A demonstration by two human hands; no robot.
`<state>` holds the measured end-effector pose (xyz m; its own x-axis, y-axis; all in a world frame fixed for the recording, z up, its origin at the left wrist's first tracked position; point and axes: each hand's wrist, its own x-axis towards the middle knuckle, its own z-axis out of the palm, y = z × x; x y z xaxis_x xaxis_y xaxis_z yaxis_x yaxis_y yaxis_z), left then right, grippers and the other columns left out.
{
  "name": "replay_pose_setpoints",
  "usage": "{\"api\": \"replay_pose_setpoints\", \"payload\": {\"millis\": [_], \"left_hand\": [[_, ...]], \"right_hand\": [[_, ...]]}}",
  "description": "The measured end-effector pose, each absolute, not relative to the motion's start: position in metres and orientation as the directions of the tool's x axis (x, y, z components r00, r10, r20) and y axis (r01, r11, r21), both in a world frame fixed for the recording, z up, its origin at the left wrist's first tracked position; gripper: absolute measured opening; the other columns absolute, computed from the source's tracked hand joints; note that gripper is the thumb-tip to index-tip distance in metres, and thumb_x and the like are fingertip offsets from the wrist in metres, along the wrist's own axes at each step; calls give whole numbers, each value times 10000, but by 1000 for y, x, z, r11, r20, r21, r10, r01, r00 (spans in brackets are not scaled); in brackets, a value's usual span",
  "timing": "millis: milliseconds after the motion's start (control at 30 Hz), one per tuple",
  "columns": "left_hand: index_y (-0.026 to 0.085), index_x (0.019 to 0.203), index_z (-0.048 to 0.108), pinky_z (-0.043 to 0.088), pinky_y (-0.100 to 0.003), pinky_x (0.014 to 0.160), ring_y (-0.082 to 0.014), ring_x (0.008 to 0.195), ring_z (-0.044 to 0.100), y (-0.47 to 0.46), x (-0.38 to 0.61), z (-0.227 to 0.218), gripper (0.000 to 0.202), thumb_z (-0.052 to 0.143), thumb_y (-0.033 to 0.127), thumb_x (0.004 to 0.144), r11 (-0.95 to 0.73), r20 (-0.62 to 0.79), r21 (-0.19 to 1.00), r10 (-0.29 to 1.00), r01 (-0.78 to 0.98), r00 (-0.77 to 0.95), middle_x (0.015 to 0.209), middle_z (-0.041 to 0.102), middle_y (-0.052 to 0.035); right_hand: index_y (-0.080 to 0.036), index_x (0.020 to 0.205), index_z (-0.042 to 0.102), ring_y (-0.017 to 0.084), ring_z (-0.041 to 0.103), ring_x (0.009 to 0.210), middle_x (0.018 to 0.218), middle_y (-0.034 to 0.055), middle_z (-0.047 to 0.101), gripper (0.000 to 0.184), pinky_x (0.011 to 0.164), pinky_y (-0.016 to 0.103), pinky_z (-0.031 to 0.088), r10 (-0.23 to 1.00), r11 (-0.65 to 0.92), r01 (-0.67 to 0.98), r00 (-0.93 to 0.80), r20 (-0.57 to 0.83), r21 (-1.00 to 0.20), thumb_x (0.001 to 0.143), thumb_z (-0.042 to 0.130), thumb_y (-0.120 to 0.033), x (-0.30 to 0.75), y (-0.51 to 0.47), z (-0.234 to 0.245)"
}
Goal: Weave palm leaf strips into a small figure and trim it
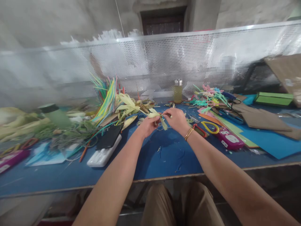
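1. Head view: holding pale husk piece (153, 113) in closed left hand (150, 123), above blue table (162, 164), just right of the husk pile (128, 103)
2. Pinching narrowly at its right side with right hand (176, 118); being unable to tell whether also gripping anything finer
3. Probably handling as light, papery and bendy, tearing easily, hardly slipping
4. Best gripping gently at the bunched middle, sparing the loose tips

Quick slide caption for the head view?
Left hand holds a pale, leaf-like strip, the right hand close by, over a cluttered blue tabletop.
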<state>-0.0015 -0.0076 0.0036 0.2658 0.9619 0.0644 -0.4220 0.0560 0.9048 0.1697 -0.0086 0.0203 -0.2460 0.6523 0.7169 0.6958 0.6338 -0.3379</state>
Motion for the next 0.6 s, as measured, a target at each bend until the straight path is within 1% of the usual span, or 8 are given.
{"api": "replay_pose_setpoints", "payload": {"millis": [100,200,300,367,467,600], "left_hand": [[151,801,667,382,-205,526,-72,572,519,-8,1,3,321,854,215,548,22,68,916,976,-401,207,677,609,19],[138,731,639,372,-208,513,-58,518,462,-8,3,3,286,846,236,560,-11,81,927,982,-376,170,626,577,23],[146,722,617,383,-209,526,-61,518,464,-7,2,1,293,845,217,550,-35,105,931,979,-362,174,611,561,32],[153,715,600,389,-210,533,-63,519,471,-6,1,0,296,843,208,555,-37,115,935,973,-353,200,600,547,39],[156,726,594,397,-214,539,-70,530,491,-4,-1,-3,300,841,218,569,-41,123,942,966,-333,227,614,556,33],[150,721,596,412,-221,562,-83,567,525,-3,-1,-3,282,831,238,591,-85,155,950,964,-301,217,642,584,14]], "right_hand": [[-210,830,711,190,620,818,856,40,718,115,773,304,401,646,628,714,-256,719,-310,816,599,-234,169,-10,21],[-210,833,701,188,627,815,861,35,720,109,764,299,402,656,638,697,-269,705,-328,815,601,-249,167,-12,20],[-217,853,696,182,636,810,863,23,726,111,749,289,404,666,658,660,-283,691,-363,818,606,-273,166,-13,19],[-217,838,692,181,635,807,855,19,725,104,742,285,402,659,666,653,-286,696,-362,818,604,-268,166,-13,19],[-211,782,680,177,621,785,821,16,715,87,717,278,394,648,667,661,-285,706,-345,794,595,-225,165,-14,20],[-198,748,666,162,601,735,774,18,697,93,693,266,388,657,667,655,-294,694,-354,760,574,-183,162,-16,21]]}}
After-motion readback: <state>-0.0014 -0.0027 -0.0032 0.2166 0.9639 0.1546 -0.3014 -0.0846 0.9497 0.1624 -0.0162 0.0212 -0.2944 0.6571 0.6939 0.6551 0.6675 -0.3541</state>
